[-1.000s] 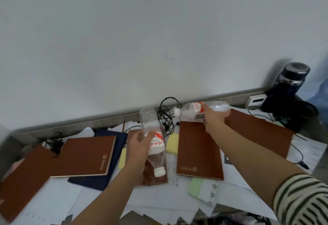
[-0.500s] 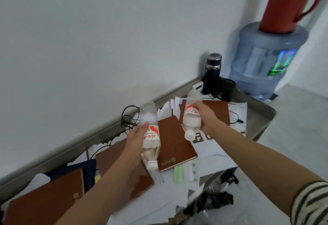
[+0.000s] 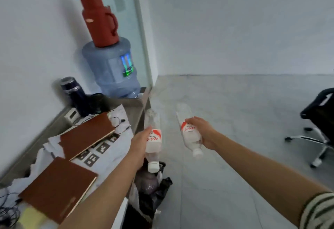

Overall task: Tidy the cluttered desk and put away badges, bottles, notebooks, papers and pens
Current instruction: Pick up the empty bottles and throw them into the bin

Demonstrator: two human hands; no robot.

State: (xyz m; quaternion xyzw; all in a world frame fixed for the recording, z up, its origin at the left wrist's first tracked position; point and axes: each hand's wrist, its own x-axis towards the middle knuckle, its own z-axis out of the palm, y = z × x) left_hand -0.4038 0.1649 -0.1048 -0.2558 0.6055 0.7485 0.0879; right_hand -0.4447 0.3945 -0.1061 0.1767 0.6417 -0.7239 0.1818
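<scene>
left hand (image 3: pixel 140 144) gripping left bottle (image 3: pixel 153 139) round label, cap pointing down, just past desk (image 3: pixel 132 109) edge. right hand (image 3: pixel 205 133) wrapping right bottle (image 3: pixel 188 131) same way, tilted, out over floor (image 3: pixel 235 111), well apart from desk. both being held upside down, clear of desk, likely meant for dark bag (image 3: pixel 155 192) below left bottle, maybe bin bag, too blurred to be sure. notebooks (image 3: pixel 86 135) and papers (image 3: pixel 115 149) lying on desk, not yet sorted.

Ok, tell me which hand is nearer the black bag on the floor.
Left. The left hand, gripping a bottle, hangs just above the black bag; the right hand, with the other bottle, is off to the bag's right.
</scene>
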